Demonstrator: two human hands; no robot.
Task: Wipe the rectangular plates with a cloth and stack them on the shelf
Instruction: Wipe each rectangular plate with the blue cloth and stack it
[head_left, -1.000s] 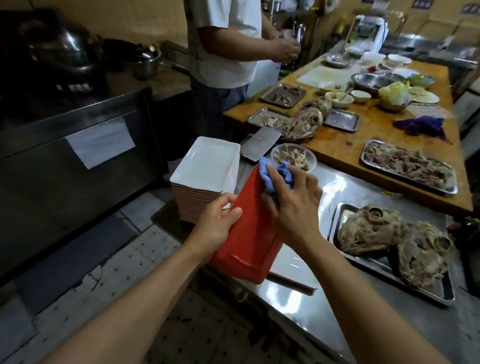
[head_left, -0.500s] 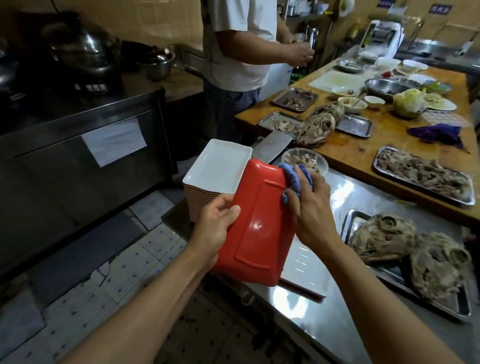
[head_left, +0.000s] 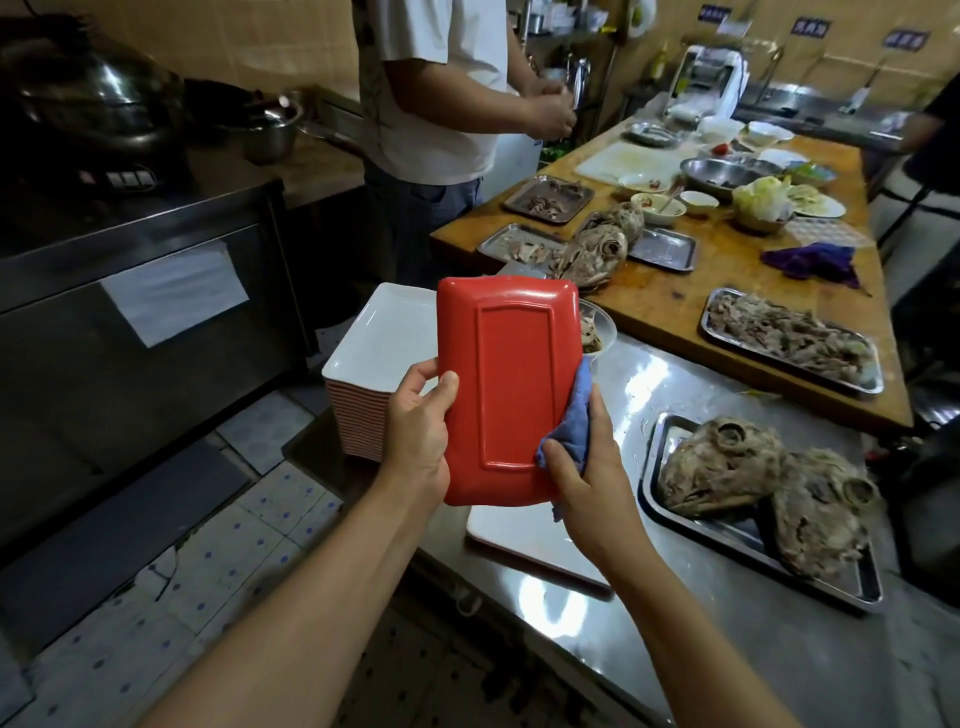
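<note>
Red rectangular plate (head_left: 506, 384) stands upright in front of you, its underside toward you. Your left hand (head_left: 418, 434) grips its left edge; your right hand (head_left: 584, 475) pinches a blue cloth (head_left: 571, 428) against its right edge. Behind it is a stack of plates (head_left: 374, 364), white on top. On the steel counter (head_left: 675, 613), a metal tray (head_left: 761, 545) holds two cooked animal heads (head_left: 722, 467).
</note>
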